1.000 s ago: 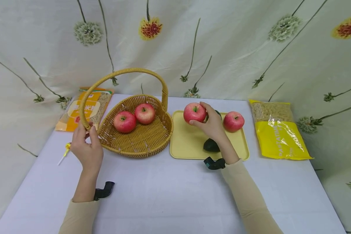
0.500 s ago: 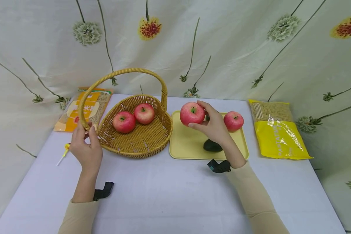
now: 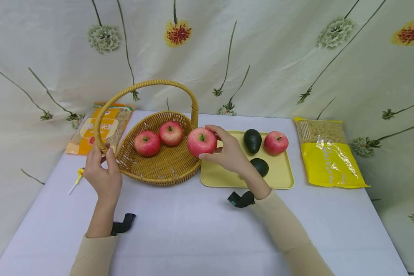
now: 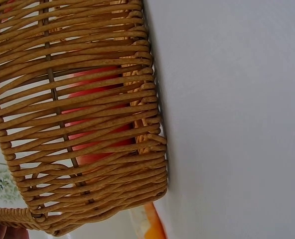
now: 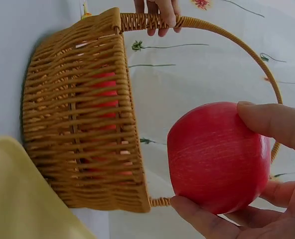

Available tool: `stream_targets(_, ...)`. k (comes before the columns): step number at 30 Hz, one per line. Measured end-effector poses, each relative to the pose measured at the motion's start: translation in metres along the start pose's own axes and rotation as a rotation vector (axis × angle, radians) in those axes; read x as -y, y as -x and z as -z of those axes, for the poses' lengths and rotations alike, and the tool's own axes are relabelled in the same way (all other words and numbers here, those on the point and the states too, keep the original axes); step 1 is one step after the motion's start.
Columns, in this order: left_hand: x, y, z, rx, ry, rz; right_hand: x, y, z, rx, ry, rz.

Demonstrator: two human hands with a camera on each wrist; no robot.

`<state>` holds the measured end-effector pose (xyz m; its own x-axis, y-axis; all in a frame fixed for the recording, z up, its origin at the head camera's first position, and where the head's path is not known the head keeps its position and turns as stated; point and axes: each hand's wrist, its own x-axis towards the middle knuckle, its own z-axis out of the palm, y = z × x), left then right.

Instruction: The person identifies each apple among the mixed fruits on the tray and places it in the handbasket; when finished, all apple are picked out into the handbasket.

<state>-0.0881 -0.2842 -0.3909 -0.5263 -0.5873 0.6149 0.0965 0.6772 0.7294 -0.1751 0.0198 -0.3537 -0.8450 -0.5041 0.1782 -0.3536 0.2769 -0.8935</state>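
Note:
My right hand (image 3: pixel 229 151) holds a red apple (image 3: pixel 202 142) between thumb and fingers, over the right rim of a wicker basket (image 3: pixel 169 180). In the right wrist view the held apple (image 5: pixel 218 157) is up above the basket's rim level. My left hand (image 3: pixel 103 174) grips the lower left part of the basket's tall arched handle (image 3: pixel 155 82). Two apples lie inside the basket, one at the left (image 3: pixel 147 143) and one at the back (image 3: pixel 171 133). In the left wrist view, red fruit shows through the basket's weave (image 4: pixel 77 144).
Right of the basket is a yellow tray (image 3: pixel 224 180) bearing two avocados (image 3: pixel 252 141) and an apple (image 3: pixel 276 143). A yellow pasta bag (image 3: pixel 331 161) lies farther right. An orange-labelled bag (image 3: pixel 86 134) sits behind the left hand, with a lollipop (image 3: pixel 78 177) near it.
My right hand has carried the apple left from above the tray to the basket's right rim, uncovering the avocados. My left hand has stayed on the handle.

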Motion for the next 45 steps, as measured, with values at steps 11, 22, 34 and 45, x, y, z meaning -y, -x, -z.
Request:
stream_targets(11, 0.002, 0.0, 0.002, 0.015, -0.014, -0.008, 0.013, -0.028, -0.053, 0.147, 0.119, 0.039)
stream_targets(22, 0.001, 0.0, 0.002, 0.02, -0.01, -0.009, 0.01, -0.049, -0.097, 0.268, 0.289, 0.051)
stream_targets(34, 0.0, 0.0, -0.001, -0.01, -0.002, -0.004, 0.004, -0.062, -0.117, 0.343, 0.323, 0.002)
stream_targets(45, 0.0, 0.0, -0.001, -0.018, 0.008, -0.009, -0.001, -0.07, -0.125, 0.409, 0.235, -0.049)
